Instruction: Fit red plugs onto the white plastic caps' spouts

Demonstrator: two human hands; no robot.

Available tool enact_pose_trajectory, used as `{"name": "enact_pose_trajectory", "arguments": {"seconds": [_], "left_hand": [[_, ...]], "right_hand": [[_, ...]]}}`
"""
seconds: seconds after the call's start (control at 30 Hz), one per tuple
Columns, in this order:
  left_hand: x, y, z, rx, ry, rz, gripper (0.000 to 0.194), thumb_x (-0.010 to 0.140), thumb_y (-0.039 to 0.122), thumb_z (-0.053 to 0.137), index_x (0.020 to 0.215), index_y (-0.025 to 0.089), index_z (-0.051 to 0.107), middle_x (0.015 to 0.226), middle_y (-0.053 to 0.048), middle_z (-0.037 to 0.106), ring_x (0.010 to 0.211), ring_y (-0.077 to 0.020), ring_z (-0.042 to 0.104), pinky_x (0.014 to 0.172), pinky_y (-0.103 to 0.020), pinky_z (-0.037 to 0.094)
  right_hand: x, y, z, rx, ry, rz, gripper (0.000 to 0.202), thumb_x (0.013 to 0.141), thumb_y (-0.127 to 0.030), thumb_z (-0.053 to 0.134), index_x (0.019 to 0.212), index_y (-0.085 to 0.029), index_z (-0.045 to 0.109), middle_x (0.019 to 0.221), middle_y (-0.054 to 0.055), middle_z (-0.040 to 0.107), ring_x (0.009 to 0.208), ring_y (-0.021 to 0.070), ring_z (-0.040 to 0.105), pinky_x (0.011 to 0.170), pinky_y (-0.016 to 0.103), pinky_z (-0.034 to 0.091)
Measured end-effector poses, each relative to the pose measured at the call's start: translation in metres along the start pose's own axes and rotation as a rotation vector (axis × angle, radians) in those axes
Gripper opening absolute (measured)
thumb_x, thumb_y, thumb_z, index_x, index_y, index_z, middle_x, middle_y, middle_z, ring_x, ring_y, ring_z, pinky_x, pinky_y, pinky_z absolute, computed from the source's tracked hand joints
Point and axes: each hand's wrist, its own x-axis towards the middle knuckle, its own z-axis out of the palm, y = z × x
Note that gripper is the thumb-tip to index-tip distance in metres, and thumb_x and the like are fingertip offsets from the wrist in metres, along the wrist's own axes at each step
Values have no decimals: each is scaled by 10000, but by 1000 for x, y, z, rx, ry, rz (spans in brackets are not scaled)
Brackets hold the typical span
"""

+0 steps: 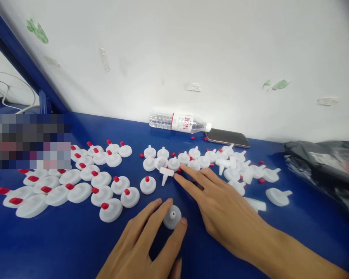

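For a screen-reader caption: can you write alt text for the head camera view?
A person's left hand pinches an uncapped white nozzle piece on a blue table, while the right hand reaches toward loose red caps among more uncapped pieces. Red-capped pieces cluster on the left; a water bottle and phone lie by the white wall.
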Motion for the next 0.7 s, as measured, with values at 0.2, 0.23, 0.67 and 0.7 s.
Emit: {"name": "enact_pose_trajectory", "arguments": {"seconds": [0.2, 0.23, 0.67, 0.7], "left_hand": [[2, -9, -1, 7, 39, 87, 383, 1007, 255, 558, 1358, 351, 677, 1431, -62, 597, 1325, -240, 576, 1010, -374, 627], [3, -9, -1, 5, 35, 89, 389, 1003, 247, 559, 1360, 349, 675, 1427, -65, 600, 1317, -240, 585, 1003, -372, 630], [6, -8, -5, -22, 27, 116, 478, 948, 116, 530, 1355, 315, 680, 1381, -88, 631, 1255, -249, 648, 975, -376, 645], [6, -8, -6, -18, 27, 125, 480, 945, 109, 529, 1353, 311, 682, 1372, -91, 640, 1248, -251, 656, 971, -379, 647]], "right_hand": [[1, 1, -1, 10, 12, -24, 692, 789, 29, 431, 1465, -33, 565, 1545, 171, 559, 1238, 357, 600, 1018, 555, 609], [1, 0, -2, 23, 18, -27, 680, 797, 34, 423, 1458, -29, 568, 1532, 169, 571, 1228, 350, 604, 1007, 548, 616], [-3, 0, -4, 449, 162, 55, 210, 1037, -97, 548, 1130, -227, 683, 1045, 6, 745, 901, 156, 703, 811, 309, 591], [-2, -2, -8, 520, 180, 108, 185, 1030, -112, 579, 1098, -243, 689, 1017, -17, 749, 881, 129, 710, 805, 266, 583]]}}
